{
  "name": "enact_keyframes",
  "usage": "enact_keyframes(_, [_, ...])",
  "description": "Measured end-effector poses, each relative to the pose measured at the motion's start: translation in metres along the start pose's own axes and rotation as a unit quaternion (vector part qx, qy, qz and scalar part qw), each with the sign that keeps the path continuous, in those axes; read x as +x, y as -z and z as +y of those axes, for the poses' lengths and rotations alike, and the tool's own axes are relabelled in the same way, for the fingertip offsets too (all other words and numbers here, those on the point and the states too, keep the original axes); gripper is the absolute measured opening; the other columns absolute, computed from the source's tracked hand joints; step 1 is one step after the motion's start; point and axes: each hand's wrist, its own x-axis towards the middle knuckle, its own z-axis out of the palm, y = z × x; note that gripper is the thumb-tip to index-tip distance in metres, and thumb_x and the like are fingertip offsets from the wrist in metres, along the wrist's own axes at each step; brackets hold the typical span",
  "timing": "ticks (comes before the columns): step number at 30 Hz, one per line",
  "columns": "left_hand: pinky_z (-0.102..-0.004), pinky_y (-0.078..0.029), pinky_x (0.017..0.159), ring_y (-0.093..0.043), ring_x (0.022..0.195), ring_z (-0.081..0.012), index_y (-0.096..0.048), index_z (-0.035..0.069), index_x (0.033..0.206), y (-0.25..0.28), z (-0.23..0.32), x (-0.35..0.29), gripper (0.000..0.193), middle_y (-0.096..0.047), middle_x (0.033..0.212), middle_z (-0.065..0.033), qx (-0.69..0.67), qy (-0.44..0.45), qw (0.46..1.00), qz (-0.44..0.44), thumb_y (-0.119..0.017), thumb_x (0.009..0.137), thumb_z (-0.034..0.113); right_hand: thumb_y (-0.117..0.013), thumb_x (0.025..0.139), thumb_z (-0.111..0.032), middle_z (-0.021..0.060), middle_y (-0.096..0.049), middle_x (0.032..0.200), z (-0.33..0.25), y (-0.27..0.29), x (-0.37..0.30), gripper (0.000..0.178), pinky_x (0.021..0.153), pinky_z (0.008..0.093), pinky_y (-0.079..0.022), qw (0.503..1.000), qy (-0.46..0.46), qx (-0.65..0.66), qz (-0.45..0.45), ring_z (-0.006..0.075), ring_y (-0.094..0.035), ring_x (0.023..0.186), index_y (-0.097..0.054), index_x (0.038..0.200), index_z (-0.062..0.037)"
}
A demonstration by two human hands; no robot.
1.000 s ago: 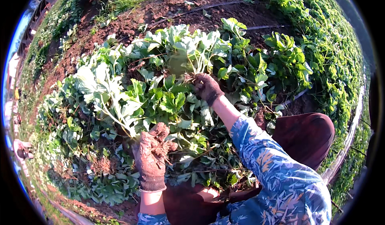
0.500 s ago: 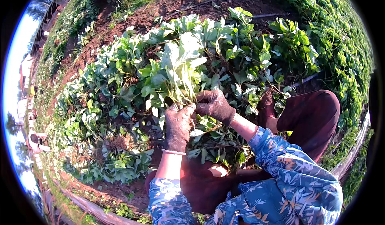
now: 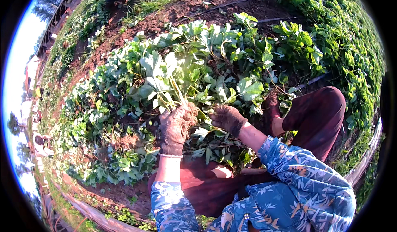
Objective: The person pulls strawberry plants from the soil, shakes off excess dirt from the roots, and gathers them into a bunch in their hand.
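My left hand (image 3: pixel 173 126), in a soiled dark glove, is closed around a bunch of leafy plants (image 3: pixel 159 81) that look like strawberry plants. Their leaves point up and away, and a tuft of brown roots (image 3: pixel 190 114) sticks out beside the thumb. Just to the right, my gloved right hand (image 3: pixel 228 119) has its fingers curled together. A thin stem with a broad green leaf (image 3: pixel 250 89) seems to run to its fingertips. The two hands are apart. A heap of similar loose plants (image 3: pixel 120 83) lies beneath and around them.
My bent knee (image 3: pixel 320 114) in dark red trousers and a foot (image 3: pixel 273 112) are at the right. Dense green plants (image 3: pixel 351 66) grow beyond. Bare reddish soil (image 3: pixel 178 14) lies at the far side. Other people (image 3: pixel 41 145) are at the left edge and far top.
My hands have moved apart. The left has turned the bunch leftward, so its roots now show. The right has drawn away from the bunch, and a broad leaf now shows above it.
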Motion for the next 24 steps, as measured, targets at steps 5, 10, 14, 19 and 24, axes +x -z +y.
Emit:
enact_keyframes(5, [-0.0241,-0.050,0.048,-0.058,0.055,-0.0117,-0.067,0.003,0.095,-0.005,-0.007,-0.017,0.016,-0.063,0.071,-0.0022,0.114,0.066,0.989,-0.061,-0.068,0.080,0.008,-0.071,0.084,-0.014,0.0010,-0.059,0.072,-0.016,-0.011,-0.006,0.019,0.051,0.0271,-0.042,0.952,0.131,-0.152,-0.232,0.0126,-0.051,0.058,-0.065,0.099,-0.0041])
enact_keyframes(10, [-0.0259,-0.041,0.038,-0.052,0.045,-0.0126,-0.062,0.004,0.083,-0.005,-0.015,-0.015,0.013,-0.057,0.061,-0.0036,0.186,0.078,0.976,0.077,-0.070,0.083,0.014,-0.073,0.081,-0.011,0.0025,-0.057,0.065,-0.016,-0.031,-0.012,0.013,0.049,0.0259,-0.043,0.957,0.118,-0.126,-0.235,0.0136,-0.053,0.055,-0.062,0.082,-0.0050])
enact_keyframes(14, [-0.0252,-0.039,0.034,-0.048,0.040,-0.0109,-0.065,0.000,0.084,0.002,-0.008,-0.010,0.020,-0.057,0.059,-0.0038,0.051,-0.002,0.982,0.180,-0.068,0.086,0.019,-0.073,0.081,-0.009,0.0062,-0.063,0.069,-0.018,-0.034,-0.017,0.016,0.051,0.0263,-0.047,0.929,0.256,-0.228,-0.139,0.0121,-0.057,0.055,-0.061,0.088,-0.0006])
enact_keyframes(19, [-0.0200,-0.038,0.046,-0.051,0.052,-0.0062,-0.067,0.003,0.096,-0.009,-0.010,-0.019,0.018,-0.060,0.071,0.0002,0.141,0.009,0.989,0.041,-0.068,0.078,0.002,-0.078,0.073,-0.021,0.0127,-0.067,0.074,-0.023,-0.043,-0.018,0.035,0.060,0.0350,-0.051,0.783,0.407,-0.458,-0.106,0.0187,-0.066,0.065,-0.064,0.094,0.0029])
enact_keyframes(24, [-0.0257,-0.046,0.050,-0.057,0.056,-0.0131,-0.065,0.001,0.090,-0.009,-0.012,-0.016,0.015,-0.063,0.073,-0.0036,0.050,0.019,0.999,0.009,-0.066,0.076,0.001,-0.080,0.071,-0.020,0.0097,-0.068,0.079,-0.014,-0.054,-0.015,0.036,0.067,0.0313,-0.053,0.825,0.333,-0.437,-0.129,0.0155,-0.064,0.072,-0.064,0.094,0.0038])
